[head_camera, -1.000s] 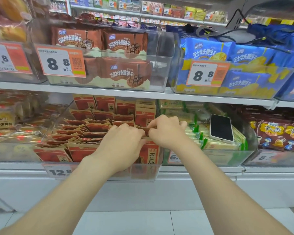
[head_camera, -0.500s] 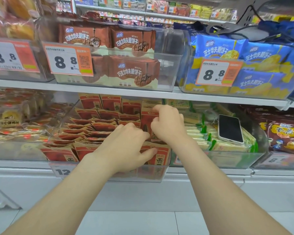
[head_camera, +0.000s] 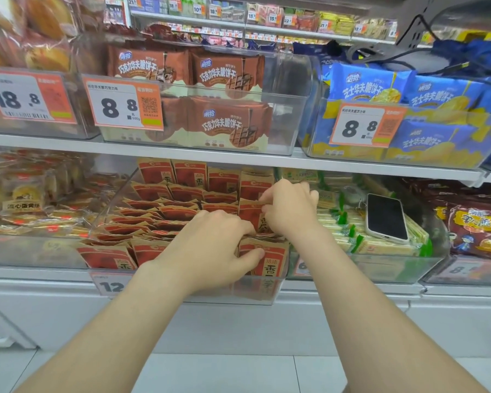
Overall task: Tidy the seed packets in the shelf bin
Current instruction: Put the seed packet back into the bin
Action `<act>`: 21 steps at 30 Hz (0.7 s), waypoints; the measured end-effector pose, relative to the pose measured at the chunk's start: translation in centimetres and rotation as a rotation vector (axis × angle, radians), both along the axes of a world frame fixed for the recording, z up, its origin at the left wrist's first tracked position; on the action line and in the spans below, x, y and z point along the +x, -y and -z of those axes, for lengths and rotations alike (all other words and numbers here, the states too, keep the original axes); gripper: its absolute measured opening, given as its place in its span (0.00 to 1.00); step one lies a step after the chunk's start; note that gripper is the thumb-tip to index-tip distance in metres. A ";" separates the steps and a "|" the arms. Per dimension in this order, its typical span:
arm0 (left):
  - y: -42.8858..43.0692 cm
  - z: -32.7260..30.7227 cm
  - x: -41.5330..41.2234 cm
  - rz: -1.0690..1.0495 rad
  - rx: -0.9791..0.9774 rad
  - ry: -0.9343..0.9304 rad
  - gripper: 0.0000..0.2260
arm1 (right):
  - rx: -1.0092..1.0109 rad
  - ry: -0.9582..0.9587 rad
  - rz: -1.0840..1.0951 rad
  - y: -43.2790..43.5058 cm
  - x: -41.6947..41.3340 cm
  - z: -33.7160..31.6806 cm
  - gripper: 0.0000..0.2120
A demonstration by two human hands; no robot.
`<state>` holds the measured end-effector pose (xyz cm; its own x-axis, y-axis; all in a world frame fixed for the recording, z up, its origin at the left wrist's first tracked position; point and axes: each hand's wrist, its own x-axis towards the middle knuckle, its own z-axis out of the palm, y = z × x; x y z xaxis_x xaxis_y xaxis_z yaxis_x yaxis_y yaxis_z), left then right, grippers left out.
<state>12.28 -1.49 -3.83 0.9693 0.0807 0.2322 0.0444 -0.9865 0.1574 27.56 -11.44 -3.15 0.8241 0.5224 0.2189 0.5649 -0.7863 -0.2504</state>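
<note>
A clear shelf bin (head_camera: 108, 214) on the lower shelf holds several red-and-tan seed packets (head_camera: 179, 212), some upright at the back, others leaning in rows. My left hand (head_camera: 210, 248) lies over the front right row, thumb pressed on the front packet (head_camera: 275, 259) and fingers curled over the packets behind it. My right hand (head_camera: 288, 208) pinches the top edge of an upright packet (head_camera: 251, 215) in the right-hand row, further back in the bin.
A white phone (head_camera: 386, 217) lies on green-and-yellow packs in the bin to the right. The shelf above (head_camera: 238, 158) carries bins of brown and blue wafer packs with 8.8 price tags. Pastry packs fill the bin on the left. White tiled floor below.
My right hand has moved back into the bin and now pinches an upright packet in the right row. My left hand stayed on the front packets. The camera moved closer.
</note>
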 end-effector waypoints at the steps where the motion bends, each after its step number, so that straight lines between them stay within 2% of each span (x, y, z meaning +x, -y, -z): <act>1: -0.1 -0.1 -0.1 0.001 -0.045 0.006 0.23 | 0.030 0.007 -0.033 0.4 -0.1 0.0 0.13; 4: -0.3 -0.9 -0.8 -0.013 -0.213 0.094 0.21 | 0.139 0.032 -0.107 1.7 -0.8 -0.2 0.13; 6: -0.3 -1.3 -1.2 -0.047 -0.301 0.210 0.16 | 0.222 0.124 -0.143 2.5 -1.4 -0.2 0.11; 9: 0.1 -1.7 -1.5 -0.135 -0.355 0.405 0.08 | 0.414 0.269 -0.219 3.7 -2.3 -0.4 0.09; 11: 0.5 -1.8 -1.5 -0.144 -0.359 0.498 0.07 | 0.574 0.389 -0.255 4.4 -3.3 -0.9 0.07; 15: 2.5 -2.5 -1.7 -0.027 -0.376 0.614 0.15 | 0.912 0.579 -0.314 5.9 -5.8 -2.7 0.07; 17: 3.9 -3.0 -2.0 0.017 -0.401 0.650 0.19 | 0.995 0.623 -0.324 6.6 -7.0 -3.4 0.08; 19: 5.0 -3.3 -2.4 0.038 -0.407 0.681 0.20 | 1.031 0.622 -0.307 7.3 -8.0 -3.9 0.08; 21: 5.8 -3.7 -2.8 0.050 -0.417 0.711 0.21 | 1.104 0.535 -0.287 7.9 -8.6 -4.1 0.08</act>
